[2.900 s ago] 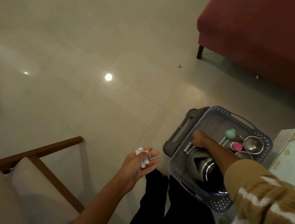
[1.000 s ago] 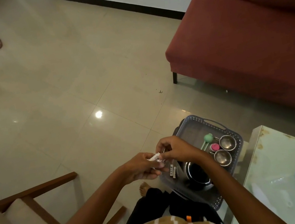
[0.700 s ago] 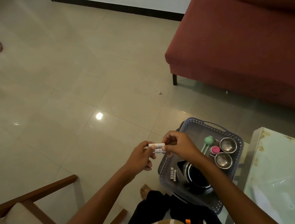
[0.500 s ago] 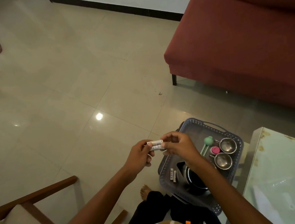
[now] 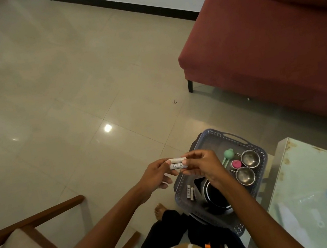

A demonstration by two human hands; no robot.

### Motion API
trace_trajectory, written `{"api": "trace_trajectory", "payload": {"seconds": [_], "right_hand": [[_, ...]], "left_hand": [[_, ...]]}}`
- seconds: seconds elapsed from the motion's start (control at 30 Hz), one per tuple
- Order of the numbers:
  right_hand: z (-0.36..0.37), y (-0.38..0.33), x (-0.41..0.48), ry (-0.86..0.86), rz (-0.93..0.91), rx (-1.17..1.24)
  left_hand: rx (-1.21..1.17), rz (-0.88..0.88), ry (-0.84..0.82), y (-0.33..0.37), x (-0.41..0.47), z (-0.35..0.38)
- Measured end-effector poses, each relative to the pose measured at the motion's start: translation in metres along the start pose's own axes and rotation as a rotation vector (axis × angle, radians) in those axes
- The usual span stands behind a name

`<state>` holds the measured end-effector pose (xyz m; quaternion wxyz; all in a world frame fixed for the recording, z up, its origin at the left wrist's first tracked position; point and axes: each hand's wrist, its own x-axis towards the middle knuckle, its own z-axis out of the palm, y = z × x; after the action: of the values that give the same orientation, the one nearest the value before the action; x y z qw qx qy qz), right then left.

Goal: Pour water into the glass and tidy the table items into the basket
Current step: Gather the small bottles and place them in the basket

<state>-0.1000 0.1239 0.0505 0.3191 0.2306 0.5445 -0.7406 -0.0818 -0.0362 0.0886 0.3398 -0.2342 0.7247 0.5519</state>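
Two white batteries [image 5: 177,163] lie side by side, pinched at one end by the left hand [image 5: 156,176] and at the other by the right hand [image 5: 204,168]. Both hands have their fingers curled and hold the pair just left of the basket [image 5: 211,132]. I judge this the tidying step: the next move calls for carrying them over the basket and laying them by the spare cells [image 5: 190,193] beside the kettle [image 5: 214,196]. Dark print runs along the batteries, perhaps a brand name, but it is too small to read.

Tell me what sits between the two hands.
White batteries, apparently two held side by side. The left hand pinches one end and the right hand the other. The head view shows it.
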Motion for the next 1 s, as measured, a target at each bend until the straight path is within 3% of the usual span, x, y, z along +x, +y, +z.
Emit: {"api": "trace_trajectory", "payload": {"seconds": [0.1,0.33,0.7,1.0], "right_hand": [[-0.012,0.003,0.015,0.106,-0.022,-0.088],[-0.05,0.029,0.074,0.38,-0.064,-0.595],[-0.048,0.059,0.145,0.056,0.108,-1.207],[-0.049,0.079,0.167,-0.038,0.166,-1.324]], "left_hand": [[0.024,-0.009,0.034,0.002,0.0,0.001],[0.054,0.0,0.033,-0.002,0.0,-0.009],[-0.071,-0.162,0.039,-0.03,0.005,-0.015],[-0.122,-0.196,0.065,-0.042,0.012,-0.015]]}}
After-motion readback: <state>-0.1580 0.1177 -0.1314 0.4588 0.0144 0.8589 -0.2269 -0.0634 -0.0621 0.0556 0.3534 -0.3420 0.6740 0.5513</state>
